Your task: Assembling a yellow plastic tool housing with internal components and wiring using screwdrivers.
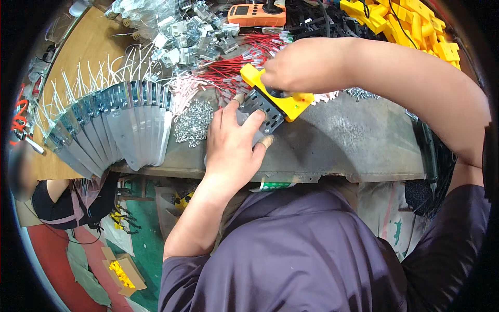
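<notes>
A yellow plastic housing (298, 106) with a black slotted part (264, 108) along its near-left side lies on the worktable, tilted to my view. My left hand (231, 138) grips the slotted side, its fingers spaced along it and the thumb at the near edge. Fingertip coverings show on some of these fingers. Beneath that palm a greyish translucent piece shows in part. My right hand (288, 65) is curled over the yellow housing near a dark round part (278, 92). Its fingertips and anything in them are hidden.
Left lie fanned grey blades (136, 130) with white wires, and a heap of small metal nuts (193, 123). Behind are red-wired parts (223, 73), clear plastic pieces (182, 36) and an orange meter (257, 14). Yellow housings (416, 23) fill the far right. Another person's arm (56, 190) is at left.
</notes>
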Action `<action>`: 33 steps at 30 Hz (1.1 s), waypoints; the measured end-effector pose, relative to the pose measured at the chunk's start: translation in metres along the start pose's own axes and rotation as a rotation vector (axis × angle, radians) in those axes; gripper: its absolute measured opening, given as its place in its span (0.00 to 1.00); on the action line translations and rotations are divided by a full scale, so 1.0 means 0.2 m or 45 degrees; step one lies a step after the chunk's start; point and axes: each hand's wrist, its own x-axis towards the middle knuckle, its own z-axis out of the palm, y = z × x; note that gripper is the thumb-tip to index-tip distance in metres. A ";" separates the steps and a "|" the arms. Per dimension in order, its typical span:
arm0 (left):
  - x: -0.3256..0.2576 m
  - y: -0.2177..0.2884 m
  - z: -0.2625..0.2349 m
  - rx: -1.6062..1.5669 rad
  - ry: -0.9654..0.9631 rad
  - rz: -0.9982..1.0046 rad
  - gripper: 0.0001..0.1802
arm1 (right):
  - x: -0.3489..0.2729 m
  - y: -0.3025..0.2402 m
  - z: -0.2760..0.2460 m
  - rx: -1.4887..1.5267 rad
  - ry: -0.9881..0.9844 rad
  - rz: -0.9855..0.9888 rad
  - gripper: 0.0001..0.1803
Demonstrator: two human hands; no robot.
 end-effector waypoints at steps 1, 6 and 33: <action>0.01 0.00 0.00 0.002 0.006 0.001 0.25 | 0.01 -0.01 -0.02 -0.006 0.001 0.000 0.12; 0.00 -0.02 0.00 0.007 0.028 0.001 0.25 | 0.01 -0.04 -0.03 0.059 -0.128 0.230 0.17; 0.04 0.01 -0.01 0.026 0.024 0.052 0.27 | -0.04 0.62 0.06 0.076 0.507 1.226 0.24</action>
